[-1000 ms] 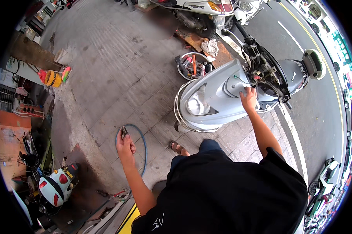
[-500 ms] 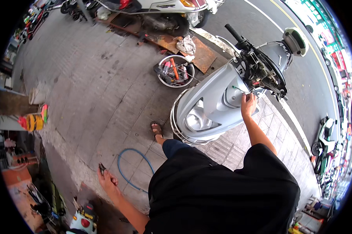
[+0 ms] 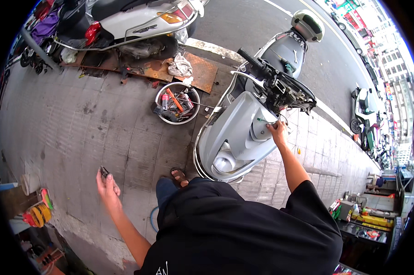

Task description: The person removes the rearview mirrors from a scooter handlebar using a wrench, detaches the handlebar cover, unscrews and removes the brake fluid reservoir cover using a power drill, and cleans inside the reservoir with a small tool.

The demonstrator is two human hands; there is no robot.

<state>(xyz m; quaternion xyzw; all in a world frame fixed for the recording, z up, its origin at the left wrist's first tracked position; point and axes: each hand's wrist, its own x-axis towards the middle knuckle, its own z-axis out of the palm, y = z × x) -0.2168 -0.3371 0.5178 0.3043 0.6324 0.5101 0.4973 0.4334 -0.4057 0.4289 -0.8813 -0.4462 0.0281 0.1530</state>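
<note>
My left hand (image 3: 109, 189) is held out over the pavement, its fingers closed on a small dark part (image 3: 105, 173) whose kind I cannot make out. My right hand (image 3: 279, 132) is at the upper front of a silver-grey scooter (image 3: 231, 129), thumb and fingers pinched together. From its fingertips a slim green-ended piece (image 3: 264, 120) sticks out to the left over the front panel. Just beyond that hand, the handlebar (image 3: 280, 89) is stripped of its cover, with dark inner parts and wires exposed. The headlight opening (image 3: 226, 159) faces my legs.
A metal basin (image 3: 175, 121) of tools and cans stands left of the scooter. Behind it, a rag (image 3: 180, 66) lies on a rusty plate (image 3: 201, 75) near a white scooter (image 3: 145, 25). A green-handled screwdriver (image 3: 287, 64) and a wrench (image 3: 295, 56) rest on the seat.
My view has turned, so the scooter and basin sit further left. My left hand is still out with the small dark part. The right hand stays pinched at the scooter's front panel.
</note>
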